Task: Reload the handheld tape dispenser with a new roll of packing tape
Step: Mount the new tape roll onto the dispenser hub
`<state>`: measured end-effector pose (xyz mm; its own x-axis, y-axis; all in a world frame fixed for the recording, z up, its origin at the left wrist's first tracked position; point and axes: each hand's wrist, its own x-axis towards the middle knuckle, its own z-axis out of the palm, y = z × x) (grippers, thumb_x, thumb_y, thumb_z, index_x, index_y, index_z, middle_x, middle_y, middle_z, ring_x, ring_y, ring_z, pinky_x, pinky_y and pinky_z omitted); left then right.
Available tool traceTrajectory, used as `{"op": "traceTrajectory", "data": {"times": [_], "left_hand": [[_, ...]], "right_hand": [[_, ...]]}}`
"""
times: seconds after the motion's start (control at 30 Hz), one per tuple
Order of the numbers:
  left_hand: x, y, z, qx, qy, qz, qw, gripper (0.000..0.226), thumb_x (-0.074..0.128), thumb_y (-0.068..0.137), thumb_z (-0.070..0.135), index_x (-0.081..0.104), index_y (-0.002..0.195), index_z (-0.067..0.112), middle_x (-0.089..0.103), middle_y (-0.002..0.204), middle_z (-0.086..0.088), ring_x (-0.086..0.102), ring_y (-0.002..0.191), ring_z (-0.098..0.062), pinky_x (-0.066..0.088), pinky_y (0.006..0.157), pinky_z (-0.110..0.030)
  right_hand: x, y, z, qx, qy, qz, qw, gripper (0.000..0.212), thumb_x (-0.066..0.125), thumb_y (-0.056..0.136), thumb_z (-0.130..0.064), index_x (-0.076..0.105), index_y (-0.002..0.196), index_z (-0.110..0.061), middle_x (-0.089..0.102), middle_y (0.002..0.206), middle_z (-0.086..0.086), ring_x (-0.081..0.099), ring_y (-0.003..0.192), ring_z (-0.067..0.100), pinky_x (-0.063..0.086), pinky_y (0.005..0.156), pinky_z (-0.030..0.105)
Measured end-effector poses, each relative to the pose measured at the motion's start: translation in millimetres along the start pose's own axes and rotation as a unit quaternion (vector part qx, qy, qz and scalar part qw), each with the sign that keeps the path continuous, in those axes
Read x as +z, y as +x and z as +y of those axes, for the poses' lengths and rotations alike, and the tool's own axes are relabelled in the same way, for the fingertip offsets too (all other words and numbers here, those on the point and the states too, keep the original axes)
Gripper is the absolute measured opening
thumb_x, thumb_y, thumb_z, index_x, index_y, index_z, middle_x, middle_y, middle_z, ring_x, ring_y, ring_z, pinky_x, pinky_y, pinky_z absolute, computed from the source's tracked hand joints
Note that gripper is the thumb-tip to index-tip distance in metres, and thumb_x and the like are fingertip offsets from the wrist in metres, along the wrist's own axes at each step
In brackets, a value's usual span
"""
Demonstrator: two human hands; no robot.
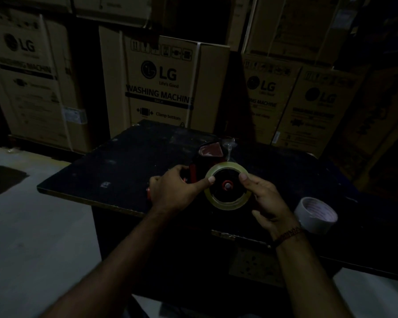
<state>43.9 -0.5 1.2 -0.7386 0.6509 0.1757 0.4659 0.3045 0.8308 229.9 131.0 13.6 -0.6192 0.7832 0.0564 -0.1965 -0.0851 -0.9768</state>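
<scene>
On the dark table (pixel 124 171) we find the clear tape roll (pixel 226 188) seated on the red dispenser (pixel 208 157) (hub visible), left hand (pixel 175 191) gripping the dispenser, right hand (pixel 264 198) pinching the roll's rim.

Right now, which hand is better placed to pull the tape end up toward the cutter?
The right hand, I think. It rests on the clear tape roll, free to peel. The left hand grips the dispenser and should hold it steady.

light: very dim | shadows: deep at corners | focus: soft, grainy | edges: wide-angle bending
</scene>
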Motion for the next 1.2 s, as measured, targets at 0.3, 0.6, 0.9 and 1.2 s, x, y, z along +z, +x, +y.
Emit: {"op": "traceTrajectory", "data": {"times": [0.3, 0.6, 0.9, 1.2], "left_hand": [[-5.2, 8.7, -5.1, 0.001, -0.027, -0.044, 0.999, 0.084, 0.066, 0.042, 0.105, 0.066, 0.102, 0.047, 0.071, 0.108, 0.019, 0.058, 0.126, -0.023, 0.050, 0.108, -0.047], [-3.8, 0.4, 3.3, 0.011, 0.014, -0.049, 0.999, 0.077, 0.076, 0.059, 0.090, 0.073, 0.114, 0.036, 0.070, 0.098, 0.015, 0.064, 0.106, -0.015, 0.052, 0.103, -0.043], [-2.4, 0.3, -0.7, 0.037, 0.019, -0.040, 0.998, 0.080, 0.074, 0.060, 0.091, 0.069, 0.120, 0.039, 0.069, 0.100, 0.020, 0.063, 0.112, -0.012, 0.049, 0.108, -0.042], [-0.8, 3.7, -0.9, 0.042, 0.046, -0.045, 0.997, 0.084, 0.070, 0.063, 0.092, 0.067, 0.126, 0.037, 0.059, 0.093, 0.021, 0.059, 0.112, -0.012, 0.047, 0.107, -0.041]], "right_hand": [[1.4, -5.9, -7.6, -0.003, -0.054, 0.006, 0.999, 0.036, 0.070, 0.093, -0.029, 0.076, 0.121, -0.007, 0.080, 0.119, 0.016, 0.076, 0.114, 0.030, 0.060, 0.094, 0.039], [22.1, -1.7, -10.4, -0.072, -0.218, 0.123, 0.965, 0.021, 0.062, 0.107, -0.032, 0.076, 0.097, -0.020, 0.076, 0.095, -0.005, 0.072, 0.091, 0.010, 0.059, 0.084, 0.032], [46.5, 28.9, -24.8, -0.006, -0.156, 0.181, 0.971, 0.026, 0.073, 0.099, -0.027, 0.080, 0.085, -0.007, 0.078, 0.090, 0.013, 0.073, 0.087, 0.030, 0.060, 0.084, 0.044], [49.8, 24.4, -22.7, -0.025, -0.128, 0.205, 0.970, 0.009, 0.071, 0.099, -0.007, 0.076, 0.098, -0.014, 0.078, 0.107, 0.013, 0.074, 0.091, 0.024, 0.063, 0.079, 0.038]]}}
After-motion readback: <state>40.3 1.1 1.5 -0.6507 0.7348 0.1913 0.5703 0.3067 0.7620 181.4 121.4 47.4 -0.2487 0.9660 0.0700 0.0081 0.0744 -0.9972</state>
